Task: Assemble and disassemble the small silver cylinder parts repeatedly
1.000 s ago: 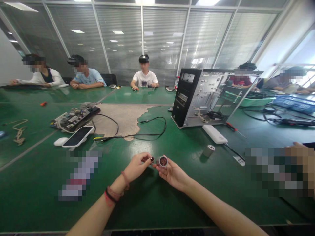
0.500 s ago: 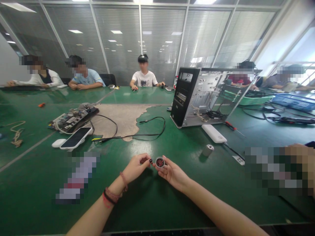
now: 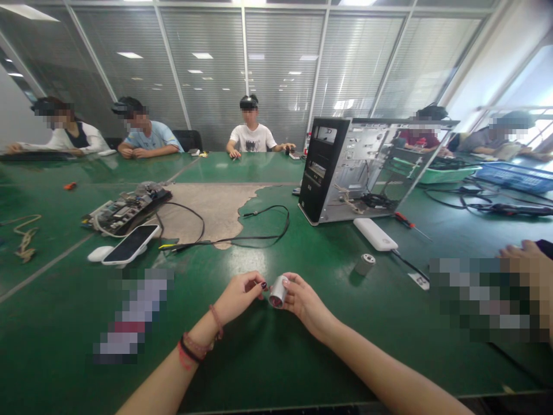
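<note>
My right hand (image 3: 305,302) grips a small silver metal cylinder (image 3: 280,288) from the side. The cylinder tilts so that its open end points down towards me, with something reddish inside. Close to its left side is my left hand (image 3: 245,293), thumb and index finger pinched together. A small dark spot shows at those fingertips, but whether it is a held part or a nail is too small to tell. Another silver cylinder (image 3: 365,264), with holes in its top, stands on the green table (image 3: 242,369) to the right.
An open computer case (image 3: 328,173) stands beyond my hands, right of centre. Near it lie a white power bank (image 3: 375,234) and a screwdriver (image 3: 406,221). Leftward are a phone (image 3: 132,243), a circuit assembly (image 3: 129,208) and a black cable (image 3: 259,237). A co-worker's hand (image 3: 529,271) is at right.
My right hand has turned the cylinder: its open end faced up towards me before and now tips downward, showing the silver side. My left hand stays pinched in nearly the same place.
</note>
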A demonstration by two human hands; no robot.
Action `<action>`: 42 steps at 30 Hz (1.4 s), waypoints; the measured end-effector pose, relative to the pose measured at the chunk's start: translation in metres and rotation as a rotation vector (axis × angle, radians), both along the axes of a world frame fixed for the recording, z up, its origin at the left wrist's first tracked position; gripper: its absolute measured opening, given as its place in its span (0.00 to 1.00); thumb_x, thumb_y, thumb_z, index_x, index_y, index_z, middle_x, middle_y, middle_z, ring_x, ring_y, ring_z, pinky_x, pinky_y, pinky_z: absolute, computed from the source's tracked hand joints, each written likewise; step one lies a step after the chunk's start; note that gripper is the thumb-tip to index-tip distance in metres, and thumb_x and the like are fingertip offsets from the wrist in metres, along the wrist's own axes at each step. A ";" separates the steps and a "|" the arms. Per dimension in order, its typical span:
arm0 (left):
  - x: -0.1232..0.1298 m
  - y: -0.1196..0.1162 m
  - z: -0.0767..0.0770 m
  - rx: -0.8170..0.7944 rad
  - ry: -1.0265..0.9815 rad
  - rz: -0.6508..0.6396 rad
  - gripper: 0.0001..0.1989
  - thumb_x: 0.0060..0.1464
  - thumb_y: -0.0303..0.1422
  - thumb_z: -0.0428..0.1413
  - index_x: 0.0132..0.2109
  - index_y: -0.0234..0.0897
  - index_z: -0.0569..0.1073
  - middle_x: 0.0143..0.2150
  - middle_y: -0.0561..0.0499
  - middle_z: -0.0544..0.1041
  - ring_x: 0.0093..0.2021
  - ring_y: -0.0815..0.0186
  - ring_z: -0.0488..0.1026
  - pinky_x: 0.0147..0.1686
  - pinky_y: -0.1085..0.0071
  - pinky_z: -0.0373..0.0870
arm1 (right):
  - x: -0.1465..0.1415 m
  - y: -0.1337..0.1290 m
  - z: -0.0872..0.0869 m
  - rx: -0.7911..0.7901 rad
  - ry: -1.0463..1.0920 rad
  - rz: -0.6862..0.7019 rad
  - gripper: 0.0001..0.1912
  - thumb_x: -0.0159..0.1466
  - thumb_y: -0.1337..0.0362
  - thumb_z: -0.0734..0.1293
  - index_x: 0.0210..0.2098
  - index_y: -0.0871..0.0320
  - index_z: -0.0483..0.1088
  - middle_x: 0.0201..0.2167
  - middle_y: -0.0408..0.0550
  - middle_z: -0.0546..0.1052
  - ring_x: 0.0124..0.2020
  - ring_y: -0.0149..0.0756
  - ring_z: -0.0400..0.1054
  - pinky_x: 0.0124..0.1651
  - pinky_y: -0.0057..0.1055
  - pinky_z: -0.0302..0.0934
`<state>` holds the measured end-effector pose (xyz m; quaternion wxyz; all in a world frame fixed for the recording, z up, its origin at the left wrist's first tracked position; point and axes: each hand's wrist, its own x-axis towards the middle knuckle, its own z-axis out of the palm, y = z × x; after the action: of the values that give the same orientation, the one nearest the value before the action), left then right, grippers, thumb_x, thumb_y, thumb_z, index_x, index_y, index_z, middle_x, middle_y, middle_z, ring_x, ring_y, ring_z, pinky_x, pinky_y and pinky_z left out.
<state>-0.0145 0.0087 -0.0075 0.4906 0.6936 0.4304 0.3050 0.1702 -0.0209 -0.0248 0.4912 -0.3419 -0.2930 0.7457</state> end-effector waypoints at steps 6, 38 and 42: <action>0.001 -0.002 0.004 -0.018 0.013 0.002 0.09 0.54 0.36 0.53 0.32 0.33 0.70 0.31 0.49 0.76 0.30 0.66 0.73 0.33 0.71 0.69 | 0.003 -0.005 0.012 0.071 -0.024 0.032 0.20 0.56 0.57 0.70 0.43 0.55 0.61 0.32 0.46 0.78 0.30 0.34 0.72 0.35 0.31 0.64; 0.002 -0.007 0.002 -0.013 -0.027 -0.081 0.11 0.53 0.38 0.56 0.37 0.32 0.71 0.33 0.49 0.75 0.32 0.66 0.73 0.34 0.71 0.69 | 0.008 -0.007 0.008 0.709 -0.657 -0.028 0.14 0.59 0.63 0.66 0.45 0.54 0.66 0.39 0.47 0.75 0.38 0.38 0.69 0.44 0.33 0.61; 0.003 -0.010 0.007 0.046 0.005 -0.113 0.11 0.52 0.34 0.57 0.40 0.32 0.71 0.36 0.48 0.77 0.34 0.66 0.73 0.37 0.70 0.69 | 0.010 -0.006 0.004 0.831 -0.802 -0.016 0.16 0.59 0.64 0.66 0.48 0.52 0.67 0.45 0.48 0.74 0.44 0.40 0.68 0.48 0.34 0.60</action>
<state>-0.0115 -0.0008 -0.0006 0.4897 0.7286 0.3849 0.2849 0.1807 -0.0265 -0.0207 0.4404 -0.3785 -0.7220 0.3763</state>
